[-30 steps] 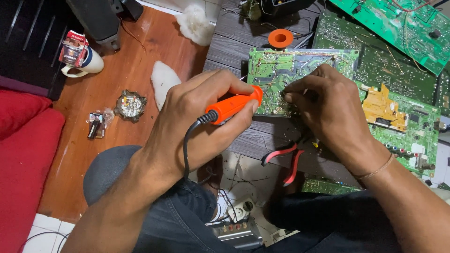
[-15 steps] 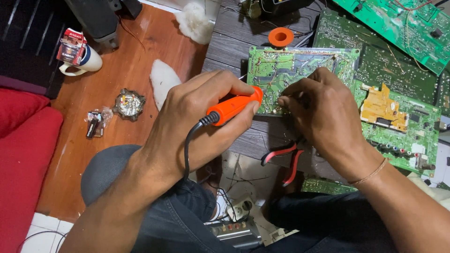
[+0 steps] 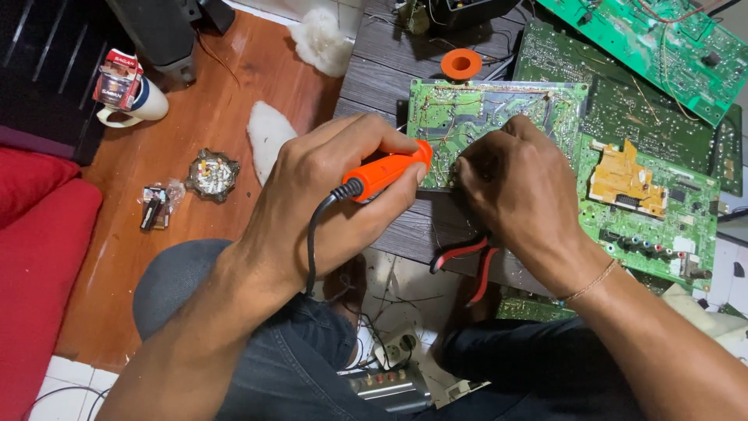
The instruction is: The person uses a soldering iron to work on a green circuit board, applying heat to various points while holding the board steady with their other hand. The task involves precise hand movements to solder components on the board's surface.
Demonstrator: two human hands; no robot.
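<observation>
Your left hand [image 3: 327,195] is clamped around the orange soldering iron [image 3: 386,171], tip at the green circuit board [image 3: 483,117] on the dark table [image 3: 382,74]. Your right hand [image 3: 518,187] covers the board's edge; its grip cannot be made out. Red-handled pliers [image 3: 467,261] lie just below.

a small red and white packet [image 3: 118,76] lay on top of a white mug [image 3: 144,105] on the wooden floor, far left; a crumpled clear wrapper [image 3: 158,204] lay nearer, just beside a round ashtray [image 3: 212,175]
</observation>
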